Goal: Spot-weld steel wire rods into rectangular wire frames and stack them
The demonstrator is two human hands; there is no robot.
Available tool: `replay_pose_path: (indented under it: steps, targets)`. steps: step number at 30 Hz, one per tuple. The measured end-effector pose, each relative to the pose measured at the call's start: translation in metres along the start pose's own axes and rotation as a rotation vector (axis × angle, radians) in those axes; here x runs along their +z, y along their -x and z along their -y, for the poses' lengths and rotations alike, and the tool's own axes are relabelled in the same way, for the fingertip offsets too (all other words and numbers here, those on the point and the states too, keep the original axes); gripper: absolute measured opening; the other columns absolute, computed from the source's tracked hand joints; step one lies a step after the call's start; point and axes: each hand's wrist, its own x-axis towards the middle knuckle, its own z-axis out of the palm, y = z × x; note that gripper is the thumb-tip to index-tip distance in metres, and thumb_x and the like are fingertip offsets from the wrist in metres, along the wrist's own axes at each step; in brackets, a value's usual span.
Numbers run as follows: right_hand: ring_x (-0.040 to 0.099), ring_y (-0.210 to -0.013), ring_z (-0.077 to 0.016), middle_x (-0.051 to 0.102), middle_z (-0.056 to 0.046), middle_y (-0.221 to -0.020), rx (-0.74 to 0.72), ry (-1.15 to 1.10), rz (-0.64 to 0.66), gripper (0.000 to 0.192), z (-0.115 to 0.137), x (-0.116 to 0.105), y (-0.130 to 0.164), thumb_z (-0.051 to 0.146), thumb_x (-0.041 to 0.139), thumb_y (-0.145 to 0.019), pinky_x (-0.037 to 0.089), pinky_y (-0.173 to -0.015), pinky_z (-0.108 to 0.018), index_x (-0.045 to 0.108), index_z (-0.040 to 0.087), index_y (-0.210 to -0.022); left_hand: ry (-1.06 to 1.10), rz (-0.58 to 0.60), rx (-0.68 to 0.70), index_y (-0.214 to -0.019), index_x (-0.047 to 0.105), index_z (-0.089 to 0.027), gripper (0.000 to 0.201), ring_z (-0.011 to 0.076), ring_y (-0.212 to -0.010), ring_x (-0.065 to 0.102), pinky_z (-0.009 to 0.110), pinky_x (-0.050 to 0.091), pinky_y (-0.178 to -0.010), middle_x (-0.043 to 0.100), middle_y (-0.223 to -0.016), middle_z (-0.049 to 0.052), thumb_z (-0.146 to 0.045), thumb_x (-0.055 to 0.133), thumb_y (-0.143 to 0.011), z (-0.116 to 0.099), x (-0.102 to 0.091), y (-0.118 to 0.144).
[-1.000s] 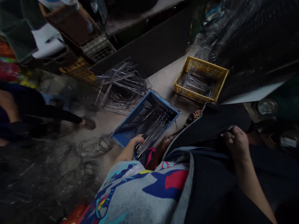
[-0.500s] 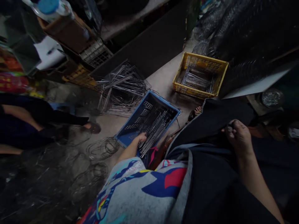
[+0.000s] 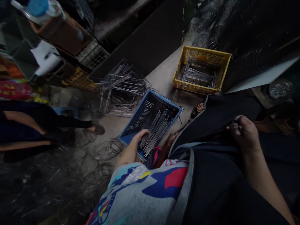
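Held left hand (image 3: pixel 140 135) beside metal rods (image 3: pixel 156 132), just right of its fingertips in a blue crate (image 3: pixel 133 128); could not tell whether gripping. Kept right hand (image 3: pixel 245 129) loosely fisted, well apart. Likely called for gathering rods parallel, ends even. Saw wire pieces (image 3: pixel 199 75) inside a yellow crate (image 3: pixel 195 87), beyond left fingers.
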Motion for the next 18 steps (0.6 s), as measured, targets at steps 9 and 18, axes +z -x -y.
replay_pose_path:
  steps: [9,18]
  targets:
    - [0.039,-0.035,-0.0061,0.049,0.006,-0.047,0.004,0.012,-0.008,0.031,0.003,0.002,0.002,0.045,0.076,-0.074,0.058,-0.057,-0.024,0.062,0.018,-0.08,0.138,0.05,-0.049,-0.096,0.062,-0.012,0.056,0.0157,-0.071,0.064,0.034,0.054,-0.07,0.066,-0.081,0.005,-0.063,0.039,-0.092,0.005,-0.008,-0.009]
    - [0.039,-0.035,-0.005,0.048,0.006,-0.048,0.006,0.04,-0.022,0.028,0.003,0.002,0.001,0.042,0.073,-0.078,0.057,-0.057,-0.022,0.06,0.017,-0.081,-0.016,0.105,-0.024,-0.109,0.061,-0.013,0.031,0.0165,-0.08,0.064,0.035,0.055,-0.072,0.065,-0.098,0.006,-0.039,0.057,-0.092,0.018,0.001,-0.013]
